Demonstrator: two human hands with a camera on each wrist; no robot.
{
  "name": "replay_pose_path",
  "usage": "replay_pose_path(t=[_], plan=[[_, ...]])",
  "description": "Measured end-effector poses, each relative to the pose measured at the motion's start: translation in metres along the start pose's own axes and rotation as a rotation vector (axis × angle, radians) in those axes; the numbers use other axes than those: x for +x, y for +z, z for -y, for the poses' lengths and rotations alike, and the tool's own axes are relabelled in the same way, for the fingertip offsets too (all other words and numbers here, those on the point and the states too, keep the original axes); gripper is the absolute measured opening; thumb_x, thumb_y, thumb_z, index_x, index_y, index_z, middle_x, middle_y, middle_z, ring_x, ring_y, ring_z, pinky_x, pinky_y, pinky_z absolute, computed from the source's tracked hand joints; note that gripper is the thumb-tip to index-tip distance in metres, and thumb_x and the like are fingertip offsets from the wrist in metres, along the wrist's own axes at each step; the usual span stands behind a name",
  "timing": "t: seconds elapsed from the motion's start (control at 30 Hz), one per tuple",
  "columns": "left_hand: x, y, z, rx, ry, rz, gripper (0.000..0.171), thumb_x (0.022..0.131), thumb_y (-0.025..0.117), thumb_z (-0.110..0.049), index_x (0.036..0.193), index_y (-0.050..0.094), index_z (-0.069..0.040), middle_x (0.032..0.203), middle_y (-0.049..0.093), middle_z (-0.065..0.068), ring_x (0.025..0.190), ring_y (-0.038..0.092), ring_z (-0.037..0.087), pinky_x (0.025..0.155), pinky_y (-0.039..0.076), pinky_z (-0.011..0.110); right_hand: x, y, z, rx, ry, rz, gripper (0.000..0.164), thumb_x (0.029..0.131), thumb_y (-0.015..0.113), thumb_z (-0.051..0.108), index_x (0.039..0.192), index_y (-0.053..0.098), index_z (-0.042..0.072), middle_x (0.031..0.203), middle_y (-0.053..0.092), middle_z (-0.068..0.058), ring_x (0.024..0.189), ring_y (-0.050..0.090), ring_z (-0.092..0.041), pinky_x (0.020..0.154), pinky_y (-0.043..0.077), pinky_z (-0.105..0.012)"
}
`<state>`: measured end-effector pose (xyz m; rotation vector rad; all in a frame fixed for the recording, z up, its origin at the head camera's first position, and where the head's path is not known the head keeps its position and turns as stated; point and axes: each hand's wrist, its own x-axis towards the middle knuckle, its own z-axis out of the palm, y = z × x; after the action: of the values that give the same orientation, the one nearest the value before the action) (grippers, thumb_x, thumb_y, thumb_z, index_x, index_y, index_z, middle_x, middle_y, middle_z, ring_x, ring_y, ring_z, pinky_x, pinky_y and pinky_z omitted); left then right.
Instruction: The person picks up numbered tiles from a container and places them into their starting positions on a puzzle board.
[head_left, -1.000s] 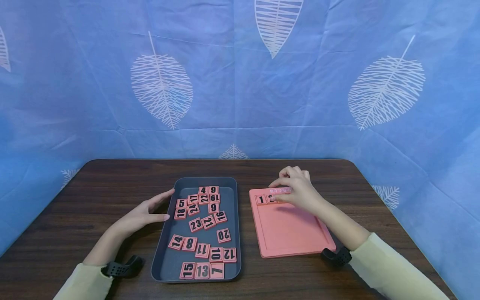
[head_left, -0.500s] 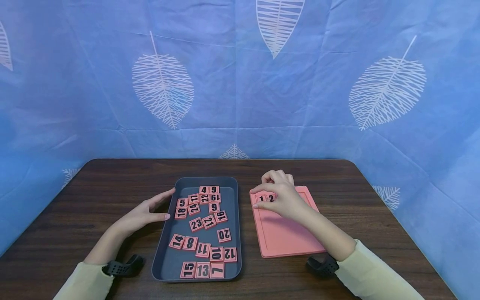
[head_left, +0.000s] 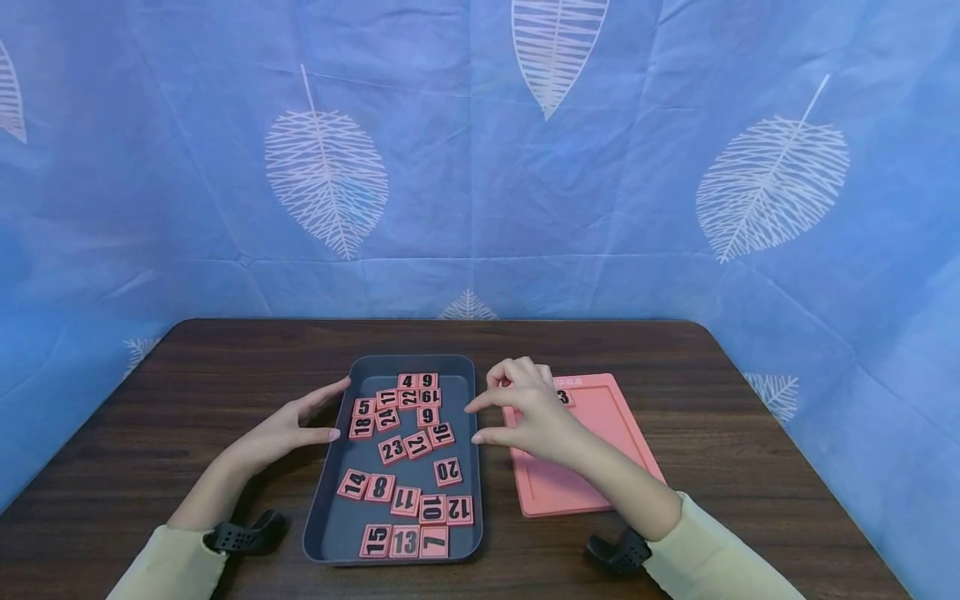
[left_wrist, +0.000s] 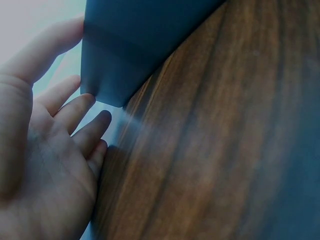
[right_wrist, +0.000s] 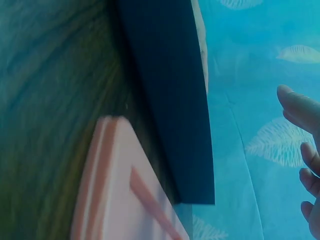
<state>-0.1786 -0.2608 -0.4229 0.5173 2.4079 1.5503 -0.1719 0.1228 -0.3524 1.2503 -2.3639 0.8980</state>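
A dark grey tray point(head_left: 318, 517) holds several pink number tiles, among them a 20 tile point(head_left: 447, 471) and a 23 tile point(head_left: 392, 449). My left hand point(head_left: 281, 433) rests against the tray's left side, thumb and fingers extended; the left wrist view shows its fingertips at the tray wall point(left_wrist: 130, 50). My right hand point(head_left: 536, 412) hovers at the tray's right rim, thumb and index finger spread apart with nothing between them. Below and behind it lies a pink number-puzzle board point(head_left: 577, 475). A 3 tile point(head_left: 564, 397) shows in its top row; the tiles left of it are hidden by my hand.
The dark wooden table point(head_left: 247, 358) bears both tray and board, with a narrow strip of wood between them. Behind its far edge hangs a blue cloth point(head_left: 427, 167) with white leaf prints. Each wrist wears a black band point(head_left: 618, 552).
My right hand has moved left from the board's top row to the tray's right rim, its thumb and index finger spread apart. The left hand and the tray have stayed put.
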Motion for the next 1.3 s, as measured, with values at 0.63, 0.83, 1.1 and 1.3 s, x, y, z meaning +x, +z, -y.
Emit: replay_pose_path(t=[0.63, 0.83, 1.1, 1.3], plan=[[0.000, 0.000, 0.000, -0.017, 0.008, 0.004, 0.072, 0.091, 0.066, -0.020, 0.152, 0.028, -0.015, 0.156, 0.020, 0.017, 0.140, 0.011, 0.045, 0.100, 0.014, 0.072, 0.011, 0.034, 0.029, 0.067, -0.014, 0.147, 0.029, 0.075, 0.082, 0.034, 0.102, 0.076, 0.025, 0.102, 0.043, 0.011, 0.098, 0.038, -0.019, 0.082, 0.024, -0.039], [-0.001, 0.000, -0.001, -0.018, 0.012, 0.008, 0.072, 0.092, 0.066, -0.019, 0.152, 0.027, -0.014, 0.156, 0.019, 0.017, 0.140, 0.010, 0.046, 0.100, 0.014, 0.072, 0.012, 0.042, 0.034, 0.091, -0.007, 0.185, 0.029, 0.075, 0.082, 0.031, 0.103, 0.075, 0.026, 0.105, 0.043, 0.011, 0.100, 0.037, -0.014, 0.084, 0.025, -0.038], [-0.001, 0.000, 0.000, -0.017, 0.013, 0.010, 0.073, 0.092, 0.066, -0.019, 0.152, 0.027, -0.014, 0.156, 0.019, 0.018, 0.140, 0.010, 0.046, 0.100, 0.013, 0.073, 0.013, 0.052, 0.035, 0.083, -0.008, 0.221, 0.029, 0.075, 0.083, 0.030, 0.103, 0.076, 0.026, 0.106, 0.045, 0.011, 0.099, 0.036, -0.013, 0.084, 0.024, -0.036], [-0.001, 0.000, 0.000, -0.023, 0.013, 0.012, 0.072, 0.092, 0.066, -0.019, 0.152, 0.027, -0.014, 0.156, 0.019, 0.018, 0.140, 0.010, 0.046, 0.100, 0.013, 0.073, 0.017, 0.058, 0.034, 0.071, -0.016, 0.226, 0.029, 0.076, 0.082, 0.031, 0.104, 0.076, 0.026, 0.101, 0.042, 0.012, 0.094, 0.033, -0.011, 0.081, 0.022, -0.036]])
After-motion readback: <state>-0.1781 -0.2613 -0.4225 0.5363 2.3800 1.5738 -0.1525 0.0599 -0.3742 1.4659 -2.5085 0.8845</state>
